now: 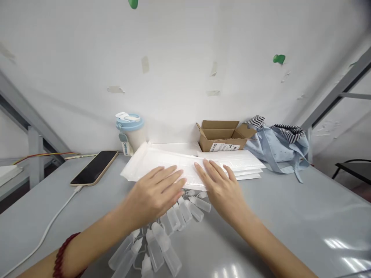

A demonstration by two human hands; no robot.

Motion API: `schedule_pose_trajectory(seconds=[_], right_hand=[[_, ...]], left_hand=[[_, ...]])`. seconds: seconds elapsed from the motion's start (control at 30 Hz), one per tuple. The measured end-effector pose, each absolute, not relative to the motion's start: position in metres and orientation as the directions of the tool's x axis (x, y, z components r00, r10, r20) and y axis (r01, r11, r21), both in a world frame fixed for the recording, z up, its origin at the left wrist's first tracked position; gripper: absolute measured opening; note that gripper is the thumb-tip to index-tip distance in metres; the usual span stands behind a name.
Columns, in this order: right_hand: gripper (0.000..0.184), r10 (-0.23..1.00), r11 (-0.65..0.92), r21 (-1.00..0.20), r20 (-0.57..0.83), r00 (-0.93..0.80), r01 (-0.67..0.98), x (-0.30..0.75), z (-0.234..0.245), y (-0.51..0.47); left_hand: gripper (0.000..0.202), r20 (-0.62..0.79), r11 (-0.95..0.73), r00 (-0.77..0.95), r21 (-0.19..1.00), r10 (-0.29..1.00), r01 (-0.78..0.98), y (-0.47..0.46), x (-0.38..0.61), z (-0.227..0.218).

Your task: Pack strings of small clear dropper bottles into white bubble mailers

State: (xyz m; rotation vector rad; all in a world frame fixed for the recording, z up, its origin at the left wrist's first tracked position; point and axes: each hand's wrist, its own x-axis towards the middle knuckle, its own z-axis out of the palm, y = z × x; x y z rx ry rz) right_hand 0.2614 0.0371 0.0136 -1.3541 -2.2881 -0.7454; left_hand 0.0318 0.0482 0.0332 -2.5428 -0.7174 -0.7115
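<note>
My left hand (160, 189) lies flat with fingers stretched out on a white padded envelope (156, 160). On the same envelope's right end rests my right hand (218, 183), its fingers spread and touching the surface. Beneath and to the right is a stack of similar white envelopes (243, 160). Several small translucent plastic squeeze bottles (166, 249) with caps lie loose on the table below the envelopes, partly hidden by my left hand and forearm. Neither hand is gripping anything.
Left of the envelopes lies a phone (95, 168) with a white charging cable (53, 220). Behind stand a cup with a blue lid (130, 131) and an open cardboard box (222, 137). Light blue cloth (278, 144) is bunched at the right on the grey table (290, 216).
</note>
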Motion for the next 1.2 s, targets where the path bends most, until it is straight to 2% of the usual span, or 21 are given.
schedule_pose_trajectory(seconds=[0.03, 0.07, 0.1, 0.13, 0.2, 0.33, 0.4, 0.53, 0.63, 0.77, 0.9, 1.07, 1.2], right_hand=[[0.057, 0.697, 0.383, 0.258, 0.549, -0.46, 0.887, 0.261, 0.013, 0.037], [0.059, 0.707, 0.366, 0.265, 0.544, -0.452, 0.892, 0.262, 0.012, 0.038], [0.061, 0.711, 0.35, 0.272, 0.546, -0.443, 0.896, 0.262, 0.012, 0.039], [0.064, 0.71, 0.337, 0.276, 0.554, -0.436, 0.9, 0.262, 0.011, 0.039], [0.069, 0.704, 0.313, 0.273, 0.576, -0.415, 0.91, 0.261, 0.011, 0.039], [0.079, 0.697, 0.298, 0.222, 0.614, -0.371, 0.928, 0.253, 0.012, 0.029], [0.084, 0.711, 0.32, 0.169, 0.607, -0.354, 0.932, 0.248, 0.015, 0.021], [0.091, 0.697, 0.514, 0.15, 0.501, -0.513, 0.845, 0.24, 0.023, 0.003], [0.092, 0.656, 0.619, 0.147, 0.443, -0.611, 0.772, 0.236, 0.024, -0.006], [0.09, 0.545, 0.724, 0.15, 0.474, -0.692, 0.673, 0.235, 0.017, -0.008], [0.088, 0.6, 0.729, 0.017, 0.466, -0.651, 0.684, 0.236, 0.019, -0.007], [0.075, 0.651, 0.706, -0.098, 0.478, -0.589, 0.701, 0.235, 0.025, -0.004], [0.063, 0.677, 0.7, -0.168, 0.467, -0.569, 0.694, 0.238, 0.022, 0.001]], left_hand=[[0.025, 0.606, -0.769, 0.648, -0.092, 0.461, 0.633, 0.047, 0.025, 0.034], [0.028, 0.621, -0.704, 0.507, 0.105, 0.597, 0.702, 0.048, 0.017, 0.036], [0.033, 0.576, -0.577, 0.324, 0.333, 0.75, 0.745, 0.05, 0.008, 0.039], [0.04, 0.453, -0.388, 0.109, 0.589, 0.885, 0.709, 0.054, -0.002, 0.042], [0.059, 0.284, -0.214, -0.012, 0.748, 0.959, 0.629, 0.061, -0.021, 0.05], [0.051, -0.027, -0.02, 0.113, 0.917, 0.993, 0.398, 0.061, -0.043, 0.058], [0.047, -0.118, 0.064, 0.189, 0.961, 0.975, 0.267, 0.053, -0.043, 0.057], [0.049, -0.226, 0.238, 0.369, 0.971, 0.902, 0.012, 0.034, -0.023, 0.05], [0.048, -0.248, 0.321, 0.525, 0.946, 0.814, -0.052, 0.022, -0.004, 0.044], [0.043, -0.219, 0.347, 0.64, 0.935, 0.737, -0.08, 0.011, 0.011, 0.039], [0.024, -0.273, 0.302, 0.57, 0.952, 0.775, 0.045, 0.004, 0.016, 0.034], [0.028, -0.338, 0.204, 0.338, 0.905, 0.878, 0.374, 0.006, 0.013, 0.037], [0.03, -0.401, 0.121, 0.368, 0.796, 0.839, 0.593, 0.014, -0.014, 0.054]])
